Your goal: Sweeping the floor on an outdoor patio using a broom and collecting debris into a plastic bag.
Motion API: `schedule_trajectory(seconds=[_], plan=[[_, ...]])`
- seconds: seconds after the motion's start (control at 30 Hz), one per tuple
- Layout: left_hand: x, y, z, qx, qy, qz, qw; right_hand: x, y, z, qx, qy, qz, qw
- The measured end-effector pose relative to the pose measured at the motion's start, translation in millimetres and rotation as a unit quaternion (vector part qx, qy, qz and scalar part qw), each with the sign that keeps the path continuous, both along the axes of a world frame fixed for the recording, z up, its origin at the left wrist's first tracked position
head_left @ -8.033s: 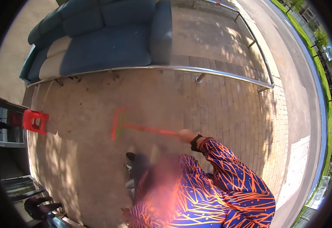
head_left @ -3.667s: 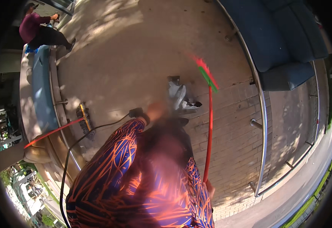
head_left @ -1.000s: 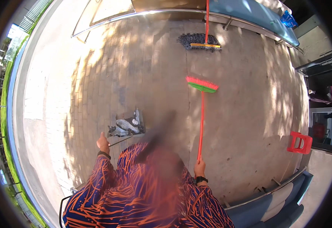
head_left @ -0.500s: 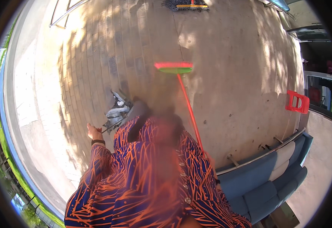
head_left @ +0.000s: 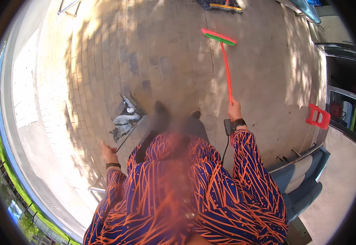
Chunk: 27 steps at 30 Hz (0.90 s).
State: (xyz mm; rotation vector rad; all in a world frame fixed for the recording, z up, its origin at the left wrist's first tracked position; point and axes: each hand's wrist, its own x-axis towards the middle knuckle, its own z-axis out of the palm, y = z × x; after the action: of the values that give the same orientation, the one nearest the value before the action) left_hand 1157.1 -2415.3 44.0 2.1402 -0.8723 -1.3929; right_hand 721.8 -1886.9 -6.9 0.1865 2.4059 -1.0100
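Note:
My right hand [head_left: 234, 109] is closed round the red handle of a broom [head_left: 227, 71]. The broom reaches forward and slightly left, its green head with pink-red bristles off the ground or on it, I cannot tell which. On my left, my left hand [head_left: 109, 152] grips the thin dark handle of a long-handled dustpan [head_left: 130, 132]. Crumpled grey and white plastic rubbish [head_left: 125, 118] lies in the dustpan, hiding most of its pan. The dustpan is to the left of my feet, beside my dark trouser leg.
A dark mop [head_left: 220, 5] lies at the far edge of the paved ground [head_left: 169, 77]. On the right are a red plastic stool [head_left: 318, 116] and a blue-grey cushioned seat [head_left: 304, 179] with a metal rail. A metal frame [head_left: 69, 8] stands at the far left.
The broom has swung forward and to the right. My right hand, hidden before, has come into view on its handle. The dustpan with the rubbish has stayed nearly in place.

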Motion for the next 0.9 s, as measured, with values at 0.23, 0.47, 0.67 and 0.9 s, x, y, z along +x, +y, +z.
schedule_trajectory(seconds=[0.23,0.47,0.67,0.9], plan=[[31.7,-50.4,-32.8,0.033,0.006,0.036,0.999,204.5,-37.2,136.3,-0.010,-0.184,-0.049,0.982],[6.4,-101.6,-32.3,0.030,0.026,0.051,0.998,185.5,-125.3,233.0,-0.111,-0.176,0.022,0.978],[21.2,-110.9,-29.6,0.040,0.015,0.139,0.989,-3.8,-305.2,150.5,-0.121,-0.186,0.077,0.972],[9.3,-102.8,11.1,0.016,-0.005,0.226,0.974,-231.1,-545.3,59.6,-0.119,-0.076,0.191,0.971]])
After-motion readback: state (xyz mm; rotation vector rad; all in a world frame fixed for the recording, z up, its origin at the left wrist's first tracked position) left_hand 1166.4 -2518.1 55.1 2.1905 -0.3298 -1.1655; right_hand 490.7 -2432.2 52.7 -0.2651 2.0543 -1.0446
